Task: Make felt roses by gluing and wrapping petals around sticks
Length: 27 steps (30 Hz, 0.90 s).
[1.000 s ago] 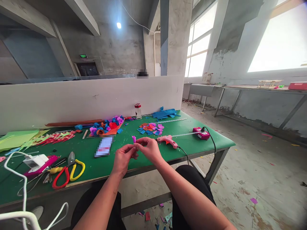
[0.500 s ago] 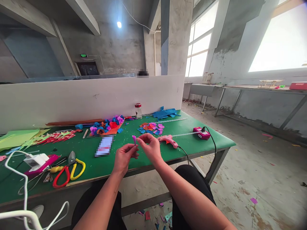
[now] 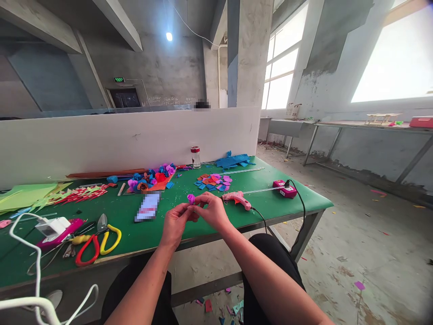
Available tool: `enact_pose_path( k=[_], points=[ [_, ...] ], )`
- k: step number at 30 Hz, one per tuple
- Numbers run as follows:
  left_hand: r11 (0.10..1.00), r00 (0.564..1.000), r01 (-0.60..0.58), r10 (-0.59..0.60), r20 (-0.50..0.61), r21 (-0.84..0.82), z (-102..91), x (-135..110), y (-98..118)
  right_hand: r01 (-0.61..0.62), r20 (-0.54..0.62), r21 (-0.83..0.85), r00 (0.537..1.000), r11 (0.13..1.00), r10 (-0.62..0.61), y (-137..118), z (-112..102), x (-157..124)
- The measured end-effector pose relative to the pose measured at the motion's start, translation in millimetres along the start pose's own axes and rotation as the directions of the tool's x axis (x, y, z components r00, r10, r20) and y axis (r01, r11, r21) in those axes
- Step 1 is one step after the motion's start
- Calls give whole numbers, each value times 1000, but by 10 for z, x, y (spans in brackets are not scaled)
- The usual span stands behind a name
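Observation:
A small purple paper flower (image 3: pixel 191 198), rolled like a rosebud, is pinched between my two hands above the table's front part. My left hand (image 3: pixel 177 221) grips its base from the left with closed fingers. From the right, the thumb and fingers of my right hand (image 3: pixel 211 210) press at its side. Beyond the hands lies a loose pile of purple, red and blue paper pieces (image 3: pixel 213 181). Close to the right hand a pink glue gun (image 3: pixel 238 198) lies on its side, its cord running off the front edge.
On the green table (image 3: pixel 260 180) are finished paper flowers (image 3: pixel 152 177), a phone (image 3: pixel 148 206), red-and-yellow-handled pliers (image 3: pixel 98 241), a glass jar (image 3: pixel 195 158), blue paper (image 3: pixel 233 160) and a magenta power socket (image 3: pixel 284 189). A white cable (image 3: pixel 37 271) loops at left. A white partition (image 3: pixel 135 144) stands behind.
The purple paper has gone from a narrow upright strip to a rounded bud shape. My right hand has come in closer to the left, onto the flower.

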State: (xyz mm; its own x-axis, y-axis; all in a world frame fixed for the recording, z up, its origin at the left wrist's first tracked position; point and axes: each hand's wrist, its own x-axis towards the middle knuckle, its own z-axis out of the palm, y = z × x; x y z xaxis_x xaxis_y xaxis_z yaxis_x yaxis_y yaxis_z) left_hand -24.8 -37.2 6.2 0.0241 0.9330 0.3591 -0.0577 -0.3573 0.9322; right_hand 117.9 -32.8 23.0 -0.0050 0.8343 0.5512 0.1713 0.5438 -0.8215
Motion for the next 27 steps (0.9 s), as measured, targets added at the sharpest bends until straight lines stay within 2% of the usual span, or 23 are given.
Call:
enact_pose_path(
  k=[4, 9, 16, 19, 22, 24, 27],
  points=[
    [996, 999, -54, 54, 8, 77, 1, -20, 23, 20, 1, 2, 1000, 1000, -20, -40, -3, -6],
    [981, 990, -120, 130, -57, 150, 17, -48, 89, 110, 28, -17, 994, 994, -110, -50, -32, -7],
    [966, 985, -130, 152, -81, 222, 18, -56, 95, 144, 45, 48, 988, 988, -147, -50, -42, -10],
    [992, 993, -36, 49, -108, 120, 4, -35, 80, 13, 28, 311, 999, 950, -23, -39, -83, 37],
    [987, 983, 115, -129, -129, -111, -22, -6, 90, -143, -3, 571, 984, 808, 177, 19, -143, 96],
    [963, 970, 168, -199, -136, -212, -41, 6, 108, -219, 33, 638, 966, 738, 258, 68, -176, 117],
    [958, 967, 170, -207, -148, -230, -60, 11, 115, -354, 176, 650, 931, 672, 320, 100, -196, 109]
  ],
)
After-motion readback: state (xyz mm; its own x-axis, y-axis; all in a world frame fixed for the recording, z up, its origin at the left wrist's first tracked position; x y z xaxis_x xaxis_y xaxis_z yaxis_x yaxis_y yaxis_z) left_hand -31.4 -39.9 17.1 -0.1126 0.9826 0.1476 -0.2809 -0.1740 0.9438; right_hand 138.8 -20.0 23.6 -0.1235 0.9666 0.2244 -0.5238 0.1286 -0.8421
